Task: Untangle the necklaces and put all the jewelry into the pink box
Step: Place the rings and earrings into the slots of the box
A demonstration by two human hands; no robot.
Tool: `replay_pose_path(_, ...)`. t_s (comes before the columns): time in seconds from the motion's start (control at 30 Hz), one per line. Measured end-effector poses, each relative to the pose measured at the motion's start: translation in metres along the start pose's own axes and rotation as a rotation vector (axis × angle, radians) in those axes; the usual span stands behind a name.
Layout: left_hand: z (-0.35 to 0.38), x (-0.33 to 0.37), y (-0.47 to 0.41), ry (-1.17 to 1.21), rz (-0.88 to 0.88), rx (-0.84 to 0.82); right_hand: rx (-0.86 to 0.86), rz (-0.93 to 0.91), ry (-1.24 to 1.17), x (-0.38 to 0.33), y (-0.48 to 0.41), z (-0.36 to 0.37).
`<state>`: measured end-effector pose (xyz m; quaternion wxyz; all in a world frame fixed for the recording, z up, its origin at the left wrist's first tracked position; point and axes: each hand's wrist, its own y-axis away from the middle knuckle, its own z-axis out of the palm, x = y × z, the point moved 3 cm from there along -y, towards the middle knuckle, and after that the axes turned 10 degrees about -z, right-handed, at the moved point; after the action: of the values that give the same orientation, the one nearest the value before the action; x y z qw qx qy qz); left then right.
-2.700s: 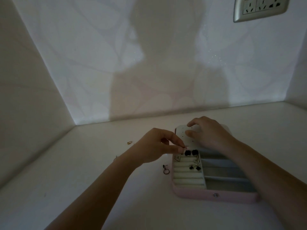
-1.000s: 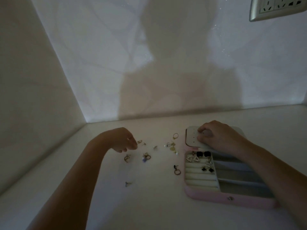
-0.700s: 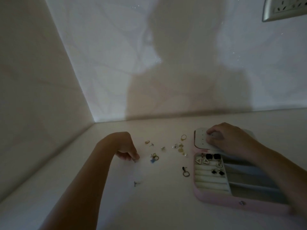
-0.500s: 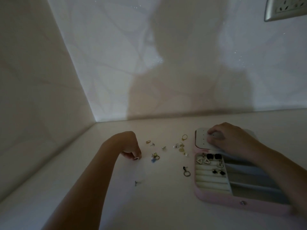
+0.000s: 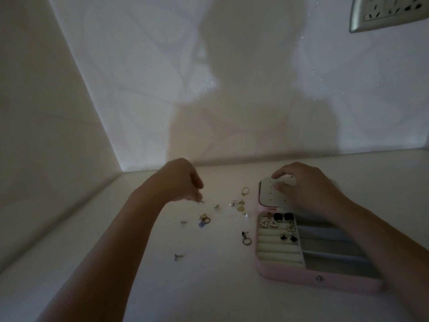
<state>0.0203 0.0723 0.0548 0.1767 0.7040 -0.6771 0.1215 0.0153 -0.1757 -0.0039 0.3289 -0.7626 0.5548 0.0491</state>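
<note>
One piece (image 5: 183, 222) left behind, left hand (image 5: 178, 182) moved back, right hand (image 5: 306, 189) unmoved

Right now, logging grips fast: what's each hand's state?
Left hand: curled at a small stud; grip cannot be told.
Right hand: open, resting on lid.

We have one view only, worn on the head, facing forward and down across a white tabletop (image 5: 220, 287) towards a wall corner (image 5: 121, 169) at eleven o'clock. It sits close: the left forearm (image 5: 111, 247) and right forearm (image 5: 383, 240) enter from six o'clock.
</note>
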Motion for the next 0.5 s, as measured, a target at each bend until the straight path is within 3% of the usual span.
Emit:
replay_pose_path(0.07, 0.007, 0.017, 0.007, 0.189, 0.109, 0.035, 0.042, -0.064, -0.148, -0.008, 0.000, -0.006)
replay_pose_path(0.2, 0.033, 0.040, 0.011, 0.500, 0.177, 0.048, -0.089, -0.163, -0.442, -0.030, 0.004, -0.011)
replay_pose_path(0.3, 0.054, 0.046, 0.010, 0.734, 0.140, -0.010, -0.135, -0.189, -0.519, -0.037, 0.008, -0.010)
replay_pose_path(0.4, 0.069, 0.049, 0.009, 0.984, 0.064, -0.096, -0.068, -0.209, -0.531, -0.034, 0.007, -0.011)
replay_pose_path(0.5, 0.076, 0.051, 0.010, 1.042, 0.047, -0.112, -0.018, -0.235, -0.507, -0.034, 0.006, -0.014)
